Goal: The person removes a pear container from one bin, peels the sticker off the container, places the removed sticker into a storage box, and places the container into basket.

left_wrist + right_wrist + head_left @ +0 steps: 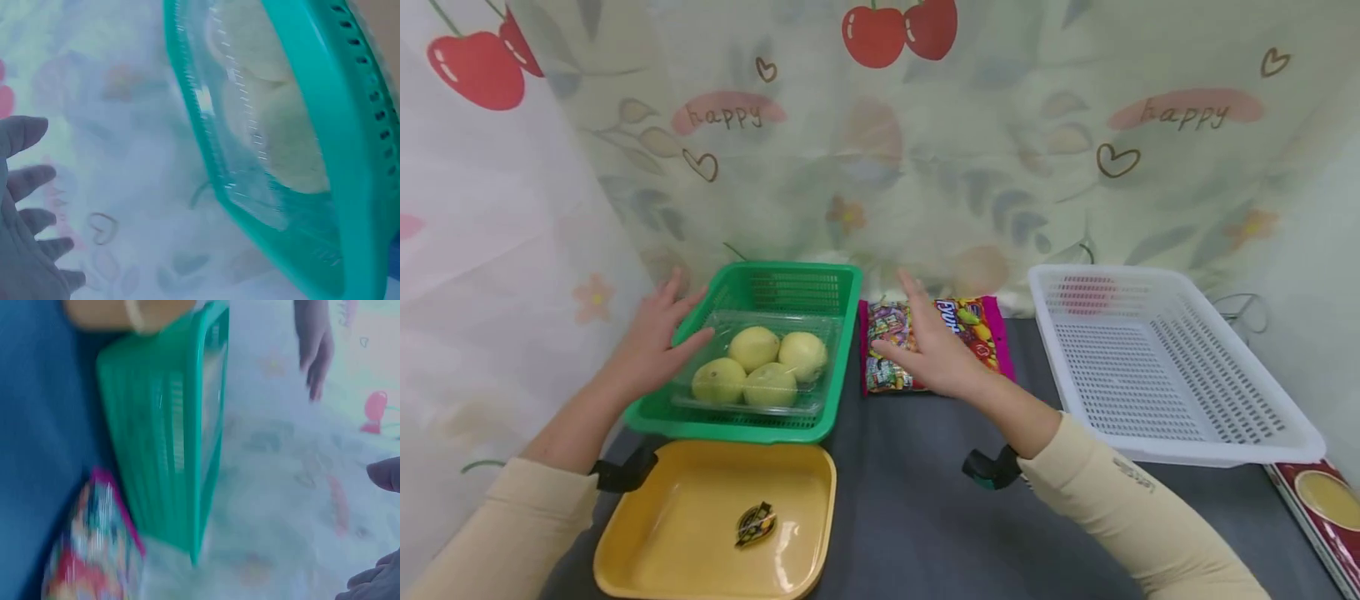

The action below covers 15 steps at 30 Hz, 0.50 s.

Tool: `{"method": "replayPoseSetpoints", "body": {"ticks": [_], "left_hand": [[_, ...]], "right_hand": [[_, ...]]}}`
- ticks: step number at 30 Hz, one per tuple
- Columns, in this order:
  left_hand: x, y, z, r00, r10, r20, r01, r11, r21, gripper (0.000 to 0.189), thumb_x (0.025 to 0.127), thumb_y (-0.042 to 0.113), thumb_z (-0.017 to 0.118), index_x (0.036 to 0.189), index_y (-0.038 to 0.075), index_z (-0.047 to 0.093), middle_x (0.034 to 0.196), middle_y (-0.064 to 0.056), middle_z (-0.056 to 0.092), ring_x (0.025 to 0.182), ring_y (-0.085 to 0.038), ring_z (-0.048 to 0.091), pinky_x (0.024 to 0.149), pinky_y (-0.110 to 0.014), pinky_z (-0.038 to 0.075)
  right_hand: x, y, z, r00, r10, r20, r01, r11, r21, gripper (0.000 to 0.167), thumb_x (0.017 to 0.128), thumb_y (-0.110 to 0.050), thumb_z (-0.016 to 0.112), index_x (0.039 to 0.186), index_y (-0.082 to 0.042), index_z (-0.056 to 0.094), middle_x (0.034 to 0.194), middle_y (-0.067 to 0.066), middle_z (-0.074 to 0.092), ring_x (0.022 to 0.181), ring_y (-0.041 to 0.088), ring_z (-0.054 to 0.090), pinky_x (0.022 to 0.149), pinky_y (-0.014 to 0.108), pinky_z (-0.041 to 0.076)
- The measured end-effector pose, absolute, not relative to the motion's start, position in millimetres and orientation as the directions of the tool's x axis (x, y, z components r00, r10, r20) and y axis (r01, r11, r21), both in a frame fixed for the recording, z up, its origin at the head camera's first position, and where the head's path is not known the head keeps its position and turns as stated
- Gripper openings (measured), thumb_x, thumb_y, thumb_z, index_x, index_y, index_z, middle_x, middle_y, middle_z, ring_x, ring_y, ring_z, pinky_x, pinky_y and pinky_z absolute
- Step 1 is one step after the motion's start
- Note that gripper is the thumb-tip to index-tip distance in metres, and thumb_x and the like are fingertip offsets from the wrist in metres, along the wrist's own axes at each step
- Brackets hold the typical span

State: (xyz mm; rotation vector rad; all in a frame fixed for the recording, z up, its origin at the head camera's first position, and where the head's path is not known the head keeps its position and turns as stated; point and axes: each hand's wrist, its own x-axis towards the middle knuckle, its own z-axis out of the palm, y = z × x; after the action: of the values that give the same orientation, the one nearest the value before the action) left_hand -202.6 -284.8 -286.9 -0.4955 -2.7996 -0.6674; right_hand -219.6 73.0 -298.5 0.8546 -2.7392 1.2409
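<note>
My left hand (655, 342) is held with fingers spread over the left edge of a green basket (835, 417); it holds nothing. Inside that basket lies a clear plastic box (831, 333) with several round, pale yellow-green fruits (771, 386). My right hand (936, 354), fingers extended and also holding nothing, hovers above a colourful snack bag with a pink border (977, 333) and hides part of it. In the left wrist view the left hand (28, 212) is apart from the basket rim (337, 156). Blurred in the right wrist view is the basket's side (150, 431).
A yellow tray (647, 500) in front of the green basket holds a small black-and-yellow packet (756, 524). At the right stands a white perforated basket (1135, 367). A dark red flat item (1322, 508) lies at the right edge. Patterned cloth (925, 192) hangs behind.
</note>
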Motion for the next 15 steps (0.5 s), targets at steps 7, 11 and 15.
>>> {"method": "replayPoseSetpoints", "body": {"ticks": [7, 11, 15], "left_hand": [[-178, -278, -274, -0.886, 0.146, 0.441, 0.309, 0.894, 0.325, 0.069, 0.094, 0.044, 0.048, 0.146, 0.003, 0.028, 0.155, -0.021, -0.006, 0.14, -0.046, -0.011, 0.103, -0.073, -0.007], [-167, -276, -274, -0.859, 0.122, 0.498, 0.281, 0.924, 0.259, 0.072, 0.093, 0.051, 0.045, 0.147, 0.008, 0.026, 0.156, -0.013, -0.007, 0.142, -0.041, -0.014, 0.104, -0.071, -0.01], [-157, -274, -277, -0.8, 0.147, 0.581, 0.297, 0.94, 0.17, 0.082, 0.089, 0.068, 0.032, 0.145, 0.008, 0.031, 0.157, -0.012, -0.002, 0.142, -0.043, -0.009, 0.103, -0.073, -0.006]], "right_hand": [[-207, 142, -290, -0.832, -0.4, 0.384, -0.548, 0.699, -0.459, 0.093, 0.089, -0.035, 0.06, 0.15, -0.013, -0.006, 0.158, 0.012, -0.004, 0.145, 0.031, -0.008, 0.115, 0.057, 0.001], [-193, 175, -290, -0.818, -0.358, 0.449, -0.53, 0.774, -0.348, 0.096, 0.085, -0.028, 0.065, 0.15, -0.009, -0.003, 0.157, 0.016, -0.004, 0.144, 0.035, -0.008, 0.115, 0.056, -0.005], [-177, 205, -290, -0.812, -0.323, 0.486, -0.49, 0.83, -0.268, 0.094, 0.085, -0.03, 0.064, 0.15, -0.005, 0.002, 0.157, 0.018, -0.003, 0.144, 0.037, -0.007, 0.114, 0.056, -0.005]]}}
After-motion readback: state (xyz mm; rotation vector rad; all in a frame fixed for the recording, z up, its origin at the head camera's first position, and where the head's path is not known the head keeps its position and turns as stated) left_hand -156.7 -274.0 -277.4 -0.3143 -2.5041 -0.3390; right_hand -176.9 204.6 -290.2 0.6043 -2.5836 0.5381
